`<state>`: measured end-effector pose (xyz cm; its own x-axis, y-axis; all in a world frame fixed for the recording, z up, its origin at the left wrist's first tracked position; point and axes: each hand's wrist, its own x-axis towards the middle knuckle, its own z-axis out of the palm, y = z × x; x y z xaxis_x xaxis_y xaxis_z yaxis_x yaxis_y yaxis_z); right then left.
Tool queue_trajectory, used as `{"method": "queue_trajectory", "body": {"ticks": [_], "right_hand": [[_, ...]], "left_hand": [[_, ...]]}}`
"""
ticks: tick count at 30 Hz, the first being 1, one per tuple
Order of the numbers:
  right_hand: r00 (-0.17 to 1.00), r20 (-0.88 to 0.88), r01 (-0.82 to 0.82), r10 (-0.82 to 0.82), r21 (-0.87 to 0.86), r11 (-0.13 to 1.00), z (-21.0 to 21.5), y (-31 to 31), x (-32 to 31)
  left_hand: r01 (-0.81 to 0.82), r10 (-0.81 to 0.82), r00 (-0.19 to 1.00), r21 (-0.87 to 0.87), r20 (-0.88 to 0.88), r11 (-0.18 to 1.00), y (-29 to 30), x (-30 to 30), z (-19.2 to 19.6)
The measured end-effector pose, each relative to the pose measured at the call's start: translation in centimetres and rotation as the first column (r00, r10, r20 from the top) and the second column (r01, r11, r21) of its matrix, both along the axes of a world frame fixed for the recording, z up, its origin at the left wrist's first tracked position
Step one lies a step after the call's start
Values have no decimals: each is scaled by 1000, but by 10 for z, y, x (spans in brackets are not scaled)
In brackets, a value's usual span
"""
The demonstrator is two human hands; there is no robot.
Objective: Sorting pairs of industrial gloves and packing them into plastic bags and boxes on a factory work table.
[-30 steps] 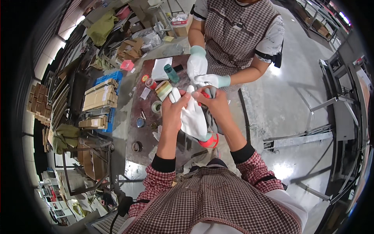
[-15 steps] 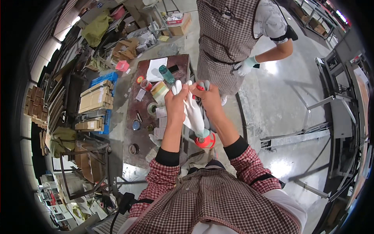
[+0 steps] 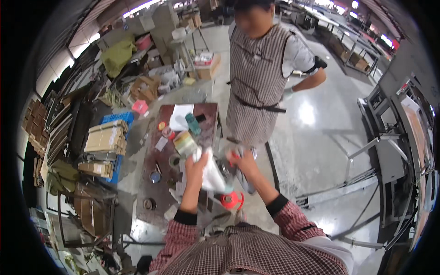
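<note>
My left hand (image 3: 196, 167) is closed on a white glove (image 3: 211, 176), which hangs down with its pale green cuff lowest. A short way to the right, my right hand (image 3: 247, 165) grips a grey thing with red parts (image 3: 233, 159); motion blur hides its kind. The two hands are apart, held up over the right edge of a dark red table (image 3: 149, 185). Below them stands a round red thing with a loop-like handle (image 3: 232, 200).
On the table are a green bottle (image 3: 192, 123), white paper (image 3: 181, 117) and tape rolls. A person in a checked apron (image 3: 256, 68) stands ahead. Flat cardboard (image 3: 105, 140) is stacked on a blue pallet (image 3: 123, 118) at left; metal frames (image 3: 382, 146) stand at right.
My hands have moved apart, separating the white glove from the grey and red thing. The view has tilted up, bringing more of the person ahead into sight.
</note>
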<state>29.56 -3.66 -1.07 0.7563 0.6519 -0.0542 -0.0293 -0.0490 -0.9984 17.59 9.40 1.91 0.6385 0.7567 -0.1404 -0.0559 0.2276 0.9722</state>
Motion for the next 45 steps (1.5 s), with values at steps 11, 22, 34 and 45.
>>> {"method": "queue_trajectory", "body": {"ticks": [11, 22, 34, 45], "right_hand": [[956, -253, -165, 147, -50, 985, -39, -79, -90], [729, 216, -575, 650, -323, 752, -7, -14, -247], [585, -211, -775, 783, -431, 462, -71, 37, -367], [607, 626, 0, 488, -615, 789, -96, 135, -299]], "left_hand": [[106, -142, 971, -187, -191, 977, -25, -155, -55], [-12, -15, 996, -296, -87, 955, -2, -271, -76], [-477, 508, 856, -536, -100, 697, 17, -400, -118], [-374, 283, 925, -462, -255, 805, 0, -468, -152]]}}
